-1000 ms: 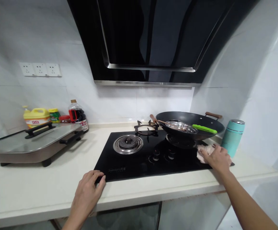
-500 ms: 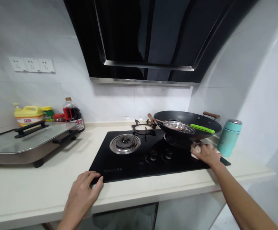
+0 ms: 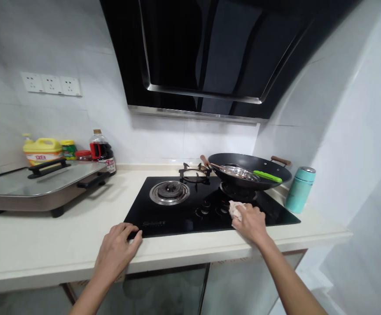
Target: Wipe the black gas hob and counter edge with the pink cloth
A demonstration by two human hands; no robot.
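My right hand (image 3: 252, 222) presses a crumpled white cloth (image 3: 235, 210) onto the black glass gas stove (image 3: 177, 223), just right of the right control knob (image 3: 225, 206). At the stove's front left corner rests my left hand (image 3: 117, 249), its thumb apart from the fingers and nothing in it. A black wok (image 3: 252, 158) with wooden handles sits over the right burner, holding a metal dish (image 3: 239, 172) and a bright green-handled utensil (image 3: 267, 176). The left burner (image 3: 169, 193) is bare, and its pan support (image 3: 195, 175) lies behind it.
A turquoise flask (image 3: 300, 190) stands right of the stove. On the left is an electric pan with a glass lid (image 3: 46, 179). Behind it are a dark sauce bottle (image 3: 101, 151), a red-lidded jar (image 3: 83, 155) and a yellow jug (image 3: 42, 151). A black range hood (image 3: 197, 57) hangs above.
My right hand has slid the cloth leftward across the stove, from near the flask to beside the right knob. The left hand stays at the corner. The view has shifted slightly.
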